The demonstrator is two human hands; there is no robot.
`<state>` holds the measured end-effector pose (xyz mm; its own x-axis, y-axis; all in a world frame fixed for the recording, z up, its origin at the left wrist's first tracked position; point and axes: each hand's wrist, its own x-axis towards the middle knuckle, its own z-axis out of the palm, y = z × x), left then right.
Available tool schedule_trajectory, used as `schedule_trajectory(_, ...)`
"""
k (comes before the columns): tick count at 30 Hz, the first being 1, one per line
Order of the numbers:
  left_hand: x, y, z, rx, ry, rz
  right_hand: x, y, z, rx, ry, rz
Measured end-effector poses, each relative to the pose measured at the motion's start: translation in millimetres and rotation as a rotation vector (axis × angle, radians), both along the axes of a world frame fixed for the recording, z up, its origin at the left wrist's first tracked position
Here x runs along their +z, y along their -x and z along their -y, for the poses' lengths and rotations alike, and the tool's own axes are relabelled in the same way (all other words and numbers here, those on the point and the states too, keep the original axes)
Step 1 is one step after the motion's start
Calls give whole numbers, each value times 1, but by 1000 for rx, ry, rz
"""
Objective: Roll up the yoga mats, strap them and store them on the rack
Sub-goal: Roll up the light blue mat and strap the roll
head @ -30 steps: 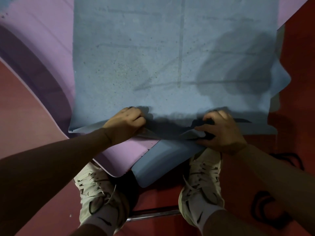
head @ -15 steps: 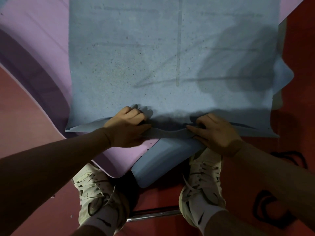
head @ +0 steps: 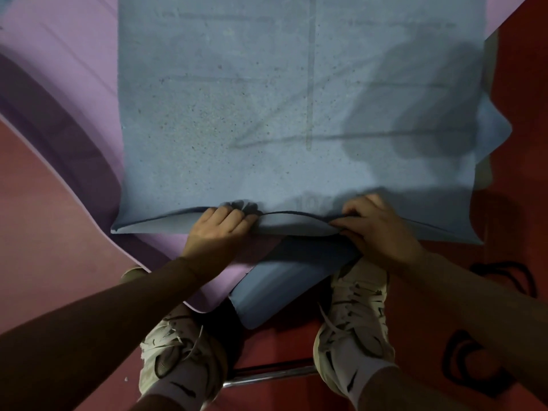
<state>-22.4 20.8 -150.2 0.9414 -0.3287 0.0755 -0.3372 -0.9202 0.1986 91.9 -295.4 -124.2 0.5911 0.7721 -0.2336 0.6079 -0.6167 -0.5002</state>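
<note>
A blue yoga mat (head: 296,99) lies flat ahead of me, speckled with dirt, its near edge folded over into a first narrow turn. My left hand (head: 219,229) grips that folded edge left of centre, fingers curled over the fold. My right hand (head: 376,226) pinches the same edge right of centre. A pink mat (head: 59,69) lies beneath the blue one and spreads out to the left. A second blue mat corner (head: 284,289) pokes out under the fold, between my feet.
The floor (head: 44,218) is red. My two white shoes (head: 353,318) stand just behind the mat's near edge. A chrome bar (head: 267,375) runs between them. Black straps (head: 504,277) lie on the floor at the right.
The folded near edge has flattened and straightened a little. Both hands have shifted slightly along it and keep their hold. The view has tilted a bit.
</note>
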Motion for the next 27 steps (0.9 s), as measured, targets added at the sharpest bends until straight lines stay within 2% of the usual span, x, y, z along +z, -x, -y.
schedule_trajectory(6,-6,-30,-22,-144,172,-128,-3,-18,-1,-54,42,-336)
schedule_trajectory(8,1,-37,-21,-126,206,-172,-7,-28,-1,-21,44,-375)
schedule_trajectory(11,8,-42,-20,-75,215,-214,-12,-35,0,-117,3,-391)
schedule_trajectory(13,9,-45,-19,-17,222,-285,-15,-33,1,-152,-56,-322)
schedule_trajectory(16,10,-47,-16,141,256,-384,-17,-31,1,-231,-80,-112)
schedule_trajectory(20,9,-52,-16,217,273,-428,-23,-26,1,-80,-48,-5)
schedule_trajectory(22,6,-48,-16,201,242,-367,-26,-25,8,30,-60,39)
schedule_trajectory(25,-1,-45,-15,233,81,-185,-24,-33,14,199,-24,126)
schedule_trajectory(27,-8,-49,-19,217,57,-109,-22,-36,15,236,-4,207)
